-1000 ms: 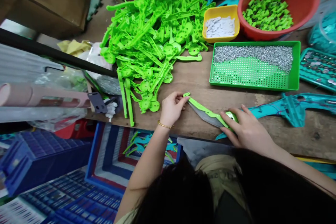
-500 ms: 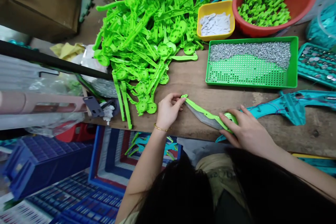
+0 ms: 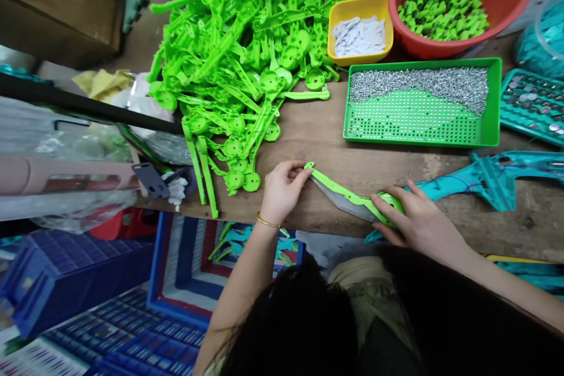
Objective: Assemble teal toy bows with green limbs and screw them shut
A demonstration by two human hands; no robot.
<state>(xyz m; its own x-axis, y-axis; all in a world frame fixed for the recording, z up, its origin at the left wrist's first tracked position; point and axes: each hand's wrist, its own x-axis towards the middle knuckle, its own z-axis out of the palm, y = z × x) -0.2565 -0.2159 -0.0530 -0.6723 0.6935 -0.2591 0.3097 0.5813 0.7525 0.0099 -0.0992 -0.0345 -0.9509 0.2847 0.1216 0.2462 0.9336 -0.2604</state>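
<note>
A curved bright green plastic piece (image 3: 337,187) with a clear, blade-like strip along its near side lies over the wooden table's front part. My left hand (image 3: 284,190) pinches its narrow far-left tip between thumb and fingers. Over its round right end rests my right hand (image 3: 408,214), thumb below and fingers on top, gripping it. A turquoise plastic part (image 3: 458,182) with thin dark wires lies beneath and to the right of my right hand; the hand hides part of it.
A large heap of green plastic pieces (image 3: 238,59) lies at the back left. Behind my hands stand a green tray of small metal screws (image 3: 423,144), a yellow tub (image 3: 360,60) of white bits and a red bowl (image 3: 511,23). Blue crates (image 3: 154,282) are below the table edge.
The view has shifted slightly. Both hands keep their hold on the green piece, which stays in nearly the same position.
</note>
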